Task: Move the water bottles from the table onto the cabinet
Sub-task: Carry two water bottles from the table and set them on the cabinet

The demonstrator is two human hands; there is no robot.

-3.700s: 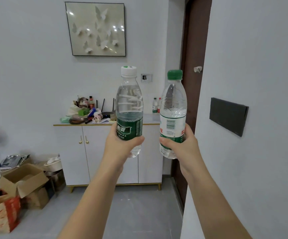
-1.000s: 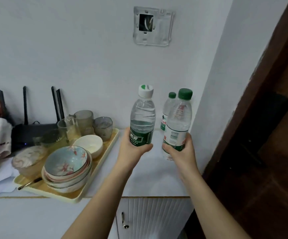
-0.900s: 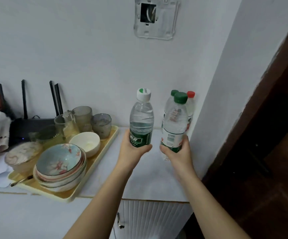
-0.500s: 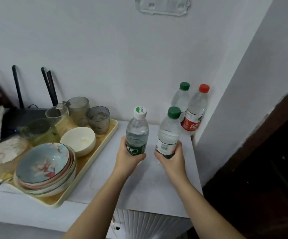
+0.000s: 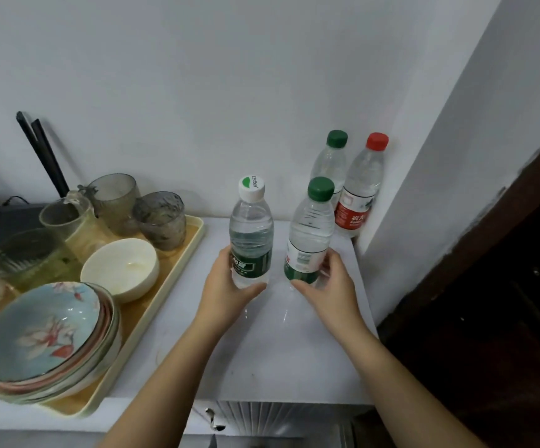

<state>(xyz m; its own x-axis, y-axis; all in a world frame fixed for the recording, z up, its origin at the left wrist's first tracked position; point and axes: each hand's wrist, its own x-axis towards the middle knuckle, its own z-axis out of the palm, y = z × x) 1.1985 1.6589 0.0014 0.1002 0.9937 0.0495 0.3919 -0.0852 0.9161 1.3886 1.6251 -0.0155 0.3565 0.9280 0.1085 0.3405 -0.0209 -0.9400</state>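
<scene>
Two bottles stand at frame centre on the cabinet (image 5: 262,360): a white-capped bottle (image 5: 251,236) and, just right of it, a green-capped bottle (image 5: 310,231). The left hand (image 5: 230,287) is wrapped around the first near its base; the right hand (image 5: 328,286) is closed more loosely on the second, fingers spread. Both bottles look set down or nearly so (the bases are hidden by thumbs). Two more bottles (image 5: 356,185) wait in the corner, upper right. A tray (image 5: 165,302) of bowls and glasses fills the left. This appears to be the placing step; next, both hands should let go straight back, without tipping either bottle.
</scene>
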